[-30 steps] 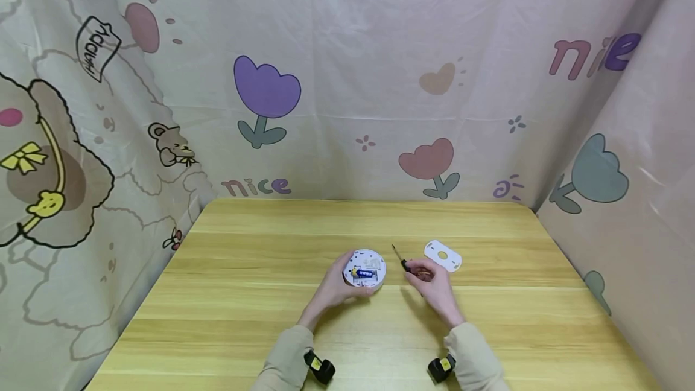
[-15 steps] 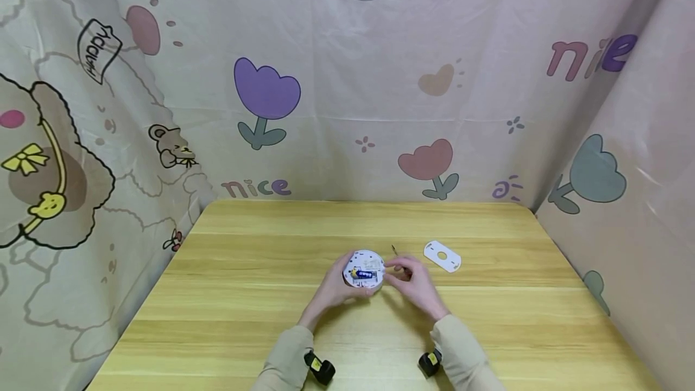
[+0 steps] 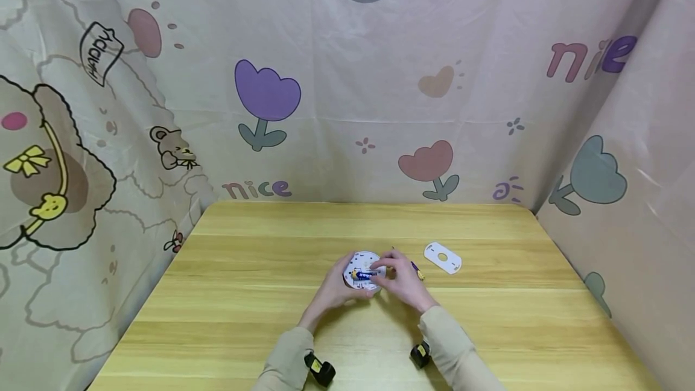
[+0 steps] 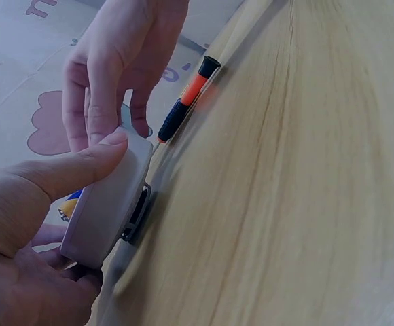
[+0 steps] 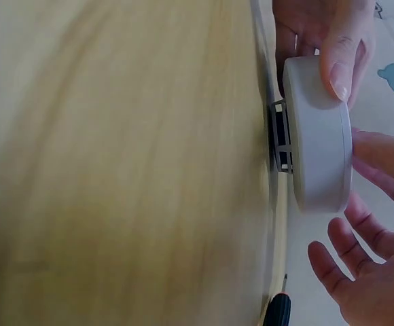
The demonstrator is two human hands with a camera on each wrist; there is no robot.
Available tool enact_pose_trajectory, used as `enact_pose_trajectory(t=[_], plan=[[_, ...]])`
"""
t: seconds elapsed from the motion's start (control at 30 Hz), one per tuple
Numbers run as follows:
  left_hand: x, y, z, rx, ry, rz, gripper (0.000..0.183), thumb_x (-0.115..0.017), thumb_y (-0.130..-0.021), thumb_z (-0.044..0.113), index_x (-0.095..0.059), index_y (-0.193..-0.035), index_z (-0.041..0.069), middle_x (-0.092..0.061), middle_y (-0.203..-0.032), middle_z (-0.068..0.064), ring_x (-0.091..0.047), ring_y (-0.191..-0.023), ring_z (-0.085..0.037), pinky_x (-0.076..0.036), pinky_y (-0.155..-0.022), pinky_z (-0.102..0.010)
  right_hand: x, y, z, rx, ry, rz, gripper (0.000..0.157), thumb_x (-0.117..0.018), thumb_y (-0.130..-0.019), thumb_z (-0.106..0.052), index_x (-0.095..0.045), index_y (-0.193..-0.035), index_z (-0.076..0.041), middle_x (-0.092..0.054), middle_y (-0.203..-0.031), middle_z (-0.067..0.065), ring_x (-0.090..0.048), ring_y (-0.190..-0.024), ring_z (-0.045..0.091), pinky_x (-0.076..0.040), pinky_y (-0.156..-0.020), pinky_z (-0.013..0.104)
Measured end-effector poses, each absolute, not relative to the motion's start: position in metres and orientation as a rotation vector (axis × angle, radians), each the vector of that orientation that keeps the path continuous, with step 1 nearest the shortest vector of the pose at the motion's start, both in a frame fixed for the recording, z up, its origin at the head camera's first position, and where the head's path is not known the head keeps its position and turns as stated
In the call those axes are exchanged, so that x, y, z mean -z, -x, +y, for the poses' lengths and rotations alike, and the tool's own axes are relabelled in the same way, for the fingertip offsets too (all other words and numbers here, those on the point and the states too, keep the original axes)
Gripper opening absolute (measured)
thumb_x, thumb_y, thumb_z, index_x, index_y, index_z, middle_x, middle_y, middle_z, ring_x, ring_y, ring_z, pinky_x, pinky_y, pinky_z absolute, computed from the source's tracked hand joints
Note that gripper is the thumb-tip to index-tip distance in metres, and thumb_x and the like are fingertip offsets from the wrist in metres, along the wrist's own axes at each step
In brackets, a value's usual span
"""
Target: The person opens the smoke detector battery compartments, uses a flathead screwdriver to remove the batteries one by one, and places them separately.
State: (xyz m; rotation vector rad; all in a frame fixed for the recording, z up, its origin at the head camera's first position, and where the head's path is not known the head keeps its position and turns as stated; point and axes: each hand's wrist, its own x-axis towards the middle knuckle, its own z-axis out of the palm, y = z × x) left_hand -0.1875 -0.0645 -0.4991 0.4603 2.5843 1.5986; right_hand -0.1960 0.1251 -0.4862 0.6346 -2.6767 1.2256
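My left hand (image 3: 336,288) grips a round white smoke detector (image 3: 355,260) by its rim, thumb in front, its back face turned up. In that face lies a blue and yellow battery (image 3: 361,275). My right hand (image 3: 404,283) reaches over the face from the right, thumb and index finger about the battery's right end, apparently pinching it; its other fingers are spread. The detector body hides those fingertips in the right wrist view. On the table beside the right hand lies a screwdriver (image 4: 189,98) with an orange and black handle. A dark bracket-like part (image 5: 281,136) shows under the detector.
A white oblong mounting plate (image 3: 431,252) with a round hole lies to the right of the hands. The wooden table (image 3: 244,294) ends at a patterned cloth (image 3: 326,77) behind and at the sides. A black wrist camera (image 3: 320,370) is strapped to each sleeve.
My right hand has left the screwdriver, which now lies on the table, and moved left to the battery in the detector. The left hand keeps its grip in place.
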Motion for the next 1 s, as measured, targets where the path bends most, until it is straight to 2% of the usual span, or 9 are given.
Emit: enact_pose_trajectory(t=[0.27,0.63,0.8,1.0], plan=[[0.500,0.187,-0.065,-1.602,-0.473,2.579,0.102,-0.081,-0.058,0.032,-0.026,-0.140,0.007,-0.038,-0.138,-0.014,-0.041,-0.120,-0.032,-0.033,-0.103,-0.054,0.486,0.201,0.120,-1.148,-0.631,-2.713,0.020,-0.075,-0.069,-0.025,-0.069,-0.088,-0.020,-0.054,-0.097,-0.005,-0.047,-0.093,0.013,-0.042,-0.084,0.035],[0.499,0.187,-0.065,-1.575,-0.460,2.598,0.103,-0.081,-0.058,0.034,-0.025,-0.140,0.006,-0.036,-0.139,-0.016,-0.040,-0.122,-0.033,-0.031,-0.104,-0.052,0.479,0.206,0.114,-0.998,-0.672,-2.769,0.019,-0.077,-0.066,-0.029,-0.068,-0.082,-0.024,-0.055,-0.098,-0.004,-0.046,-0.096,0.016,-0.037,-0.087,0.040],[0.499,0.187,-0.065,-1.576,-0.468,2.600,0.104,-0.082,-0.058,0.033,-0.024,-0.140,0.005,-0.036,-0.139,-0.016,-0.041,-0.120,-0.032,-0.033,-0.104,-0.051,0.479,0.210,0.112,-0.954,-0.711,-2.788,0.021,-0.078,-0.062,-0.033,-0.067,-0.079,-0.027,-0.055,-0.100,-0.005,-0.045,-0.099,0.017,-0.034,-0.092,0.042],[0.497,0.187,-0.065,-1.590,-0.498,2.588,0.103,-0.082,-0.058,0.030,-0.024,-0.140,0.004,-0.038,-0.137,-0.017,-0.045,-0.116,-0.030,-0.037,-0.100,-0.049,0.478,0.215,0.110,-0.926,-0.772,-2.770,0.021,-0.081,-0.059,-0.029,-0.067,-0.075,-0.026,-0.055,-0.099,-0.004,-0.044,-0.100,0.019,-0.030,-0.095,0.046]])
